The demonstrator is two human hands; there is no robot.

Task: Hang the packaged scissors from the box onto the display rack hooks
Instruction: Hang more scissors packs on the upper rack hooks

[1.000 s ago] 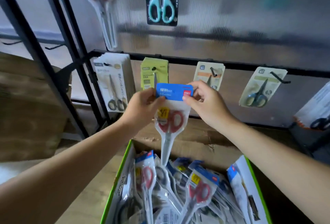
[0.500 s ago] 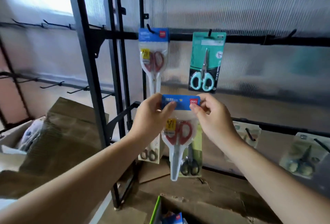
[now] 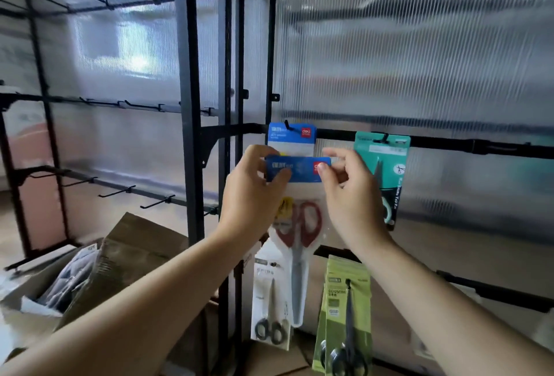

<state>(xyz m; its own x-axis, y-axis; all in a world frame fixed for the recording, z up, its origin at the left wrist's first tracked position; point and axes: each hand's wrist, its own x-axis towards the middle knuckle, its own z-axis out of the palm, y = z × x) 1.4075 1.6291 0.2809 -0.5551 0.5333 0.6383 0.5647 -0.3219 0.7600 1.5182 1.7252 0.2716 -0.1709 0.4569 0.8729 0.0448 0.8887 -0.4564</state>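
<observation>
Head view, glossy blue-carded scissors pack (image 3: 299,170), pinched

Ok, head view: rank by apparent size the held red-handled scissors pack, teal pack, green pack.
1. Held red-handled scissors pack, nearest the camera.
2. Green pack.
3. Teal pack, partly behind the right hand; close to green, unsure.

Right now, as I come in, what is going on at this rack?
A person is hanging stock. The left hand and the right hand each pinch a top corner of the blue header of a red-handled scissors pack, held up just below a hook on the black rack. A matching pack hangs on that hook; the held one is not yet on it. A teal pack hangs to the right, and a white pack and green packs hang on the row below.
</observation>
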